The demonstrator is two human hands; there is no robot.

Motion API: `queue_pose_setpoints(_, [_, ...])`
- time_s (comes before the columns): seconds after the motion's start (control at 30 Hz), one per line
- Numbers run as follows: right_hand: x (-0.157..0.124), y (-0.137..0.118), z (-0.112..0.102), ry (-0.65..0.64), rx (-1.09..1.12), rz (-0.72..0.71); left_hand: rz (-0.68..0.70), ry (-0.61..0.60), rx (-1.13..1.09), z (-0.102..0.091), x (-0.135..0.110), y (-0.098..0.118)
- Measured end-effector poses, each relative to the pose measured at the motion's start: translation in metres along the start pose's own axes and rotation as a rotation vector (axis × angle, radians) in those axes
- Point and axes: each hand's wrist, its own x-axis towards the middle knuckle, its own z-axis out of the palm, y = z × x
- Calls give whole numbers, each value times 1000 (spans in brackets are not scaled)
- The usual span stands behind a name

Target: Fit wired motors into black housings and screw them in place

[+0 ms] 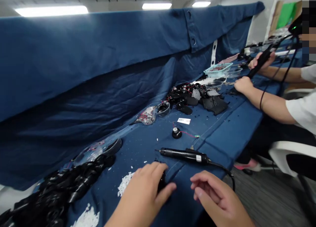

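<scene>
My left hand curves over a small black part on the blue cloth, fingers and thumb round it. Most of that part is hidden, so its kind cannot be made out. My right hand is held at the table's front edge with fingers loosely bent and apart, nothing in it. Just beyond both hands lies a black electric screwdriver, its bit pointing left and its cord running off to the right. Behind it sits a small motor on a round black base, with red wires leading to a tiny green connector.
Small white pieces lie left of my hand. Black parts are heaped at the left; more parts and clear tubs stand behind. At right, a co-worker's hands hold a black tool. A blue cloth hangs behind.
</scene>
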Motion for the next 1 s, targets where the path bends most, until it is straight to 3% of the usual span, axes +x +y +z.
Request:
queue_pose_setpoints(0.07, [1, -3, 1, 16, 197, 147, 81, 60, -9, -8, 26, 3])
queue_pose_setpoints(0.2, [8, -11, 2, -2, 565, 464, 308, -35, -31, 0, 86, 1])
queue_pose_setpoints(0.33, [12, -14, -7, -2, 836, 649, 411, -88, -27, 10, 112, -8])
queue_pose_setpoints(0.47, [13, -13, -17, 17, 834, 622, 489, -67, -75, -3, 94, 0])
queue_pose_setpoints(0.63, [29, -10, -1, 173, 761, 190, 526, -84, -87, -32, 69, 35])
queue_pose_setpoints(0.7, [39, -10, 8, 233, 804, 140, 529, -65, -87, -40, 64, 37])
queue_pose_setpoints(0.77, [48, -11, 12, 280, 826, 142, 477, 39, -147, -44, 58, 25])
queue_pose_setpoints(0.87, [57, -13, 10, 366, 843, 156, 225, 254, -172, -38, 41, -15])
queue_pose_setpoints(1.0, [60, -15, 6, 398, 848, 198, 32, 170, -121, -3, 11, -64])
